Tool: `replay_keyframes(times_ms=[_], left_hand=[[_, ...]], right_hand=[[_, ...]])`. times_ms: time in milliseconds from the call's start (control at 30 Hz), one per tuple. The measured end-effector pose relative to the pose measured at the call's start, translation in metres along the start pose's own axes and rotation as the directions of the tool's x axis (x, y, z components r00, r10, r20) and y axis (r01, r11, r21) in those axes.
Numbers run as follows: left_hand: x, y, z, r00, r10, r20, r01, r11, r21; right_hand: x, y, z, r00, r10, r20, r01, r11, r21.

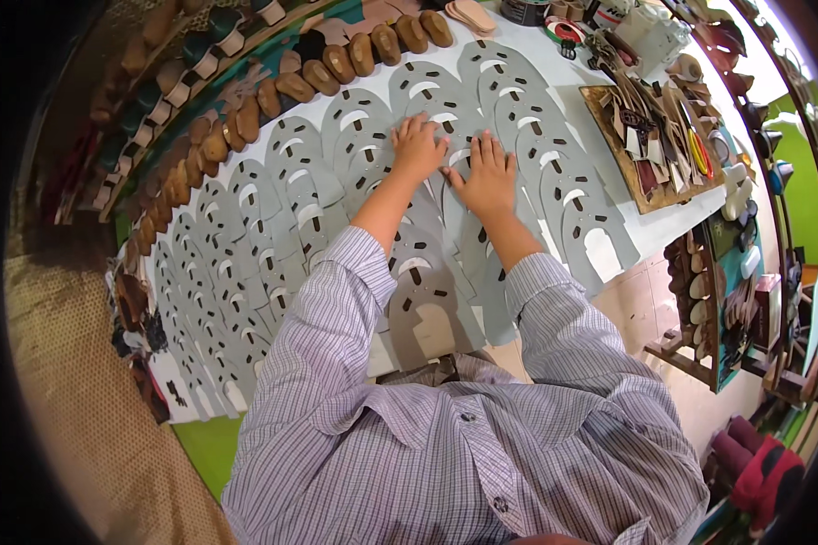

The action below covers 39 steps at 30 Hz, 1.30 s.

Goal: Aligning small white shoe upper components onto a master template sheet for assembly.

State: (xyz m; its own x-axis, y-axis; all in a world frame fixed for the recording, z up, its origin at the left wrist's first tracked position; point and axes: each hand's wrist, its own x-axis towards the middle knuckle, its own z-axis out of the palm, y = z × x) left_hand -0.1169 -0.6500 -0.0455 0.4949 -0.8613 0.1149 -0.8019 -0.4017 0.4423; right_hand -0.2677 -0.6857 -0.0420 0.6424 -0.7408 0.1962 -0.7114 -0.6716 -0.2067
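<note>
Grey arch-shaped shoe upper pieces (591,259) lie in overlapping columns across a white table (554,73). Each has a pale crescent cut-out and small dark strips with dots on it. My left hand (416,150) rests palm down on the pieces in a middle column, fingers apart. Beside it, slightly to the right, my right hand (487,182) lies flat on the neighbouring pieces with its thumb spread toward the left hand. Neither hand shows anything gripped. What lies directly under both palms is hidden.
Brown wooden shoe lasts (339,64) line the table's far edge. At the right, a wooden board (645,202) bears tools, leather scraps and yellow-handled scissors (700,154). A red-green tape roll (563,31) sits farther back. Shoe racks (695,350) stand beyond the table's right side.
</note>
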Motion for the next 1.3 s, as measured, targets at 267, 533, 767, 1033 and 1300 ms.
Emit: replay_keyframes(times_ms=[267, 533, 767, 1033, 1300], left_hand=[[0.031, -0.016, 0.0, 0.995, -0.037, 0.095, 0.071, 0.921, -0.383], [0.034, -0.006, -0.001, 0.986, 0.071, 0.15, -0.049, 0.988, -0.146], [0.029, 0.02, -0.008, 0.978, 0.076, 0.192, -0.086, 0.996, 0.04], [0.034, 0.006, -0.004, 0.982, 0.064, 0.178, -0.071, 0.997, 0.034], [0.034, 0.014, -0.005, 0.976, 0.056, 0.212, -0.081, 0.99, 0.111]], right_hand=[[0.001, 0.0, -0.003, 1.0, 0.002, 0.024, -0.002, 1.0, -0.008], [0.002, -0.003, -0.003, 0.997, 0.004, 0.081, -0.003, 1.0, -0.005], [0.002, 0.0, -0.005, 0.996, 0.008, 0.09, -0.007, 1.0, -0.01], [0.003, -0.004, -0.005, 0.997, -0.002, 0.076, 0.0, 1.0, 0.02], [0.003, -0.003, -0.005, 0.997, -0.001, 0.08, 0.0, 1.0, 0.011]])
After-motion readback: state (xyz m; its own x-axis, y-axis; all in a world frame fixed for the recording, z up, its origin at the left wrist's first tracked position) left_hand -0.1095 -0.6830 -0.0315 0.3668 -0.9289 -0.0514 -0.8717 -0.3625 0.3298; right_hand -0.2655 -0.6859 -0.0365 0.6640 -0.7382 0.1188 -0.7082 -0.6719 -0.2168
